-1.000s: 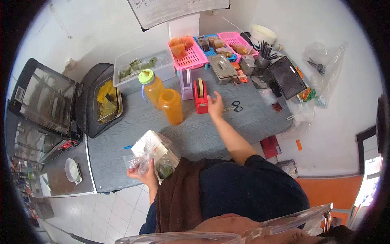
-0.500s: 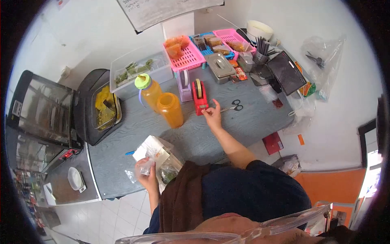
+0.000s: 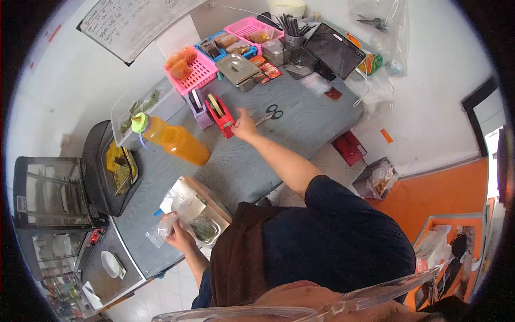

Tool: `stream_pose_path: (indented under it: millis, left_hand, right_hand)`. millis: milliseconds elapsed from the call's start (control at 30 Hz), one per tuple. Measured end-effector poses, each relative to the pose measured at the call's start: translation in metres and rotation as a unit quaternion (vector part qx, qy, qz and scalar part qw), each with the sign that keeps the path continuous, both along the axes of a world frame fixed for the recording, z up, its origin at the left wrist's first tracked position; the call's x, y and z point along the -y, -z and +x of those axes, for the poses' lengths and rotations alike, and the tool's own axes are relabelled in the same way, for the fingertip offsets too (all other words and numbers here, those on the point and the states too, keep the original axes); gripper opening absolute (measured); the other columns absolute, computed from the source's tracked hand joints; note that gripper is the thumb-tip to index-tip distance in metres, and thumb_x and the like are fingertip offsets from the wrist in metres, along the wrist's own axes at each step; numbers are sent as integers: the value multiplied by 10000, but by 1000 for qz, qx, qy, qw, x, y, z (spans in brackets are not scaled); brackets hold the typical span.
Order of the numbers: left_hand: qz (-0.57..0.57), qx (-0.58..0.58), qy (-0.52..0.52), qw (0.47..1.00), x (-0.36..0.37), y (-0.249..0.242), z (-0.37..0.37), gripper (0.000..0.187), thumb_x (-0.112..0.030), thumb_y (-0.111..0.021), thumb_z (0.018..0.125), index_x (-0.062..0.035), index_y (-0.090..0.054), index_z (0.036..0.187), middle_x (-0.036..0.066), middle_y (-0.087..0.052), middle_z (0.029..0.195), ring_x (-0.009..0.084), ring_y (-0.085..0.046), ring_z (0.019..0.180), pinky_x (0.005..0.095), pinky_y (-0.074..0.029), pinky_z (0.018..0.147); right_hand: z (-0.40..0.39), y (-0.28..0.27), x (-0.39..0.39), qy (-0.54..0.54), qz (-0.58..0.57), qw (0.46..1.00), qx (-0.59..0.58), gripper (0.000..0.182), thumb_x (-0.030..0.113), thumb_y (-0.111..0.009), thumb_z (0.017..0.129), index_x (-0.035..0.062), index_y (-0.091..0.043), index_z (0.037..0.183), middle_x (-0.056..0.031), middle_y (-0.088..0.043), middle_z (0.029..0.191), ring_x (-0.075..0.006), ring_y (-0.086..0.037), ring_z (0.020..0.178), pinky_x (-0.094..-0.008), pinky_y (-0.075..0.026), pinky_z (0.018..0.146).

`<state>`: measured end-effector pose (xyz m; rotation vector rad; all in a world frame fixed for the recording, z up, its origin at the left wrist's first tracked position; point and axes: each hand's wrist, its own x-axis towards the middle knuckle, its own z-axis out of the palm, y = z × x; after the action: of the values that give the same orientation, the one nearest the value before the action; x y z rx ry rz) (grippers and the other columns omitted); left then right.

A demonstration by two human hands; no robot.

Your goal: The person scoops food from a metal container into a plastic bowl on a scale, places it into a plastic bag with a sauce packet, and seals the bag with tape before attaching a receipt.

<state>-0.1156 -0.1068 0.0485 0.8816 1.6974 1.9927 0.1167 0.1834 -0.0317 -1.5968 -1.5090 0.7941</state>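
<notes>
My left hand (image 3: pixel 180 236) is closed on a clear plastic bag (image 3: pixel 159 229) at the table's near edge, beside a box (image 3: pixel 184 195) with a wrapped green item (image 3: pixel 204 230) on it. My right hand (image 3: pixel 244 126) touches the front end of the red tape dispenser (image 3: pixel 219 114); its fingertips are bent at the cutter, and whether they hold tape is too small to see. Black-handled scissors (image 3: pixel 273 112) lie just right of that hand. A purple tape dispenser (image 3: pixel 199 110) stands to the left of the red one.
Two orange bottles (image 3: pixel 185 145) stand left of the dispensers. Behind are pink baskets (image 3: pixel 198 74), a lidded metal container (image 3: pixel 237 70) and a black tray (image 3: pixel 336 52). A clear bin (image 3: pixel 148 112) and a pan of yellow food (image 3: pixel 119 169) sit at the left.
The view has turned and shifted, so the table things appear further left. My right hand remains at the red dispenser, and my left hand still holds the plastic bag, now spread further to the left.
</notes>
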Motion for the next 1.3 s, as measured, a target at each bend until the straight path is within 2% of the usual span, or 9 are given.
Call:
stream_pose_path:
  millis: [200,300,600,700,833,933,1033,1133,1300]
  left_hand:
    - [-99,21,11,995,-10,14,-2,146,-37,-588,808,48,-627,920,98,-637,890,148,-580,795,272,-459,736]
    - [-99,-2,19,995,-12,20,-7,148,-34,-573,816,50,-625,926,99,-640,884,153,-586,781,266,-466,713]
    - [-80,14,87,993,-9,11,-5,100,-26,-582,804,30,-592,886,93,-615,890,144,-565,804,259,-440,726]
    - [-86,76,106,988,-8,9,-7,107,-15,-588,792,20,-579,893,97,-608,914,150,-560,830,268,-431,752]
    - [-109,70,108,986,-7,7,-8,115,6,-589,782,18,-574,895,97,-608,906,164,-560,833,282,-425,778]
    - [-113,64,115,985,-10,0,-6,116,12,-589,776,16,-570,891,96,-606,900,167,-558,836,285,-422,788]
    - [-91,64,120,987,-11,-4,-2,122,10,-590,774,13,-570,894,94,-606,898,163,-558,831,283,-424,780]
    - [-80,72,127,986,-11,-6,-3,126,10,-591,772,9,-572,896,92,-607,900,155,-557,818,277,-426,761]
    - [-83,88,133,984,-13,-13,1,130,18,-589,764,3,-573,892,89,-607,901,147,-553,804,263,-426,729]
  right_hand:
    - [-7,-39,24,-49,-32,943,-328,758,84,-713,666,13,-286,1289,-80,-602,641,-172,-603,564,-293,-474,544]
    - [-5,-34,34,-20,-10,965,-260,752,113,-714,699,-27,-273,1292,-71,-611,609,-153,-593,553,-256,-462,588]
    - [-7,-11,19,21,-6,995,-93,703,83,-699,709,-12,-280,1265,-78,-610,593,-194,-627,573,-300,-465,565]
    - [-3,30,-6,61,-21,998,-7,694,66,-695,707,-12,-281,1258,-94,-617,619,-198,-635,585,-309,-466,545]
    - [5,-23,17,33,-119,989,-79,718,73,-712,708,-20,-270,1266,-122,-623,659,-187,-631,574,-296,-463,521]
    - [18,-15,25,-84,-166,958,-220,815,141,-747,701,-25,-223,1302,-125,-626,675,-187,-632,612,-288,-466,534]
    - [30,-18,37,-148,-199,944,-219,887,142,-740,702,-3,-155,1353,-153,-626,832,-222,-633,675,-311,-495,575]
    - [38,-15,47,-121,-110,986,24,914,157,-734,701,7,-129,1370,-131,-629,823,-233,-625,741,-330,-490,687]
    - [15,-16,32,-41,44,995,-76,844,146,-718,700,4,-197,1348,-102,-636,827,-236,-619,786,-331,-467,776]
